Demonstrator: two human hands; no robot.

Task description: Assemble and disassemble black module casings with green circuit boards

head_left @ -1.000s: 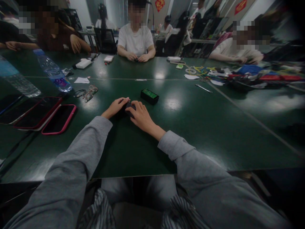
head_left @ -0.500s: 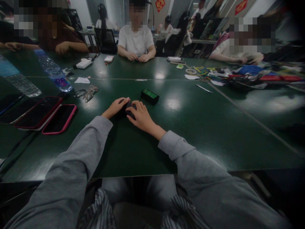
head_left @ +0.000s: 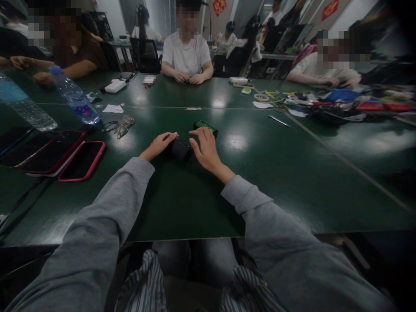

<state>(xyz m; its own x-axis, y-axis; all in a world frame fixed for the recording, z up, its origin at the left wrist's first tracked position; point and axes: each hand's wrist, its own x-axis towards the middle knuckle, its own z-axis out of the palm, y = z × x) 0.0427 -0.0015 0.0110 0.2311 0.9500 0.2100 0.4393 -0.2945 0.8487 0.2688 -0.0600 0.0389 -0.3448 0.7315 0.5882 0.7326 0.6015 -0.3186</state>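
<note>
A small dark rectangular box (head_left: 180, 149) stands on the green table (head_left: 188, 203) in front of me. Round its left end my left hand (head_left: 160, 144) is closed, thumb along the top edge. My right hand (head_left: 208, 151) is off that box, just to its right, with fingers apart and nothing seen in them. Behind its fingertips lies a black open-topped case with a green circuit board (head_left: 212, 128) in it, partly covered by the fingers. Whether the fingertips touch that case I cannot tell.
To the left lie a red-rimmed phone (head_left: 82, 161), other dark devices, eyeglasses (head_left: 122, 128) and two water bottles (head_left: 75, 97). A metal pen-like rod (head_left: 278, 121) lies right, before piled cables (head_left: 276, 96). Several people sit around the table, one opposite in a white shirt (head_left: 186, 54).
My right hand has let go of the dark box and moved right, towards the case with the circuit board, its fingers spreading. My left hand keeps its hold.
</note>
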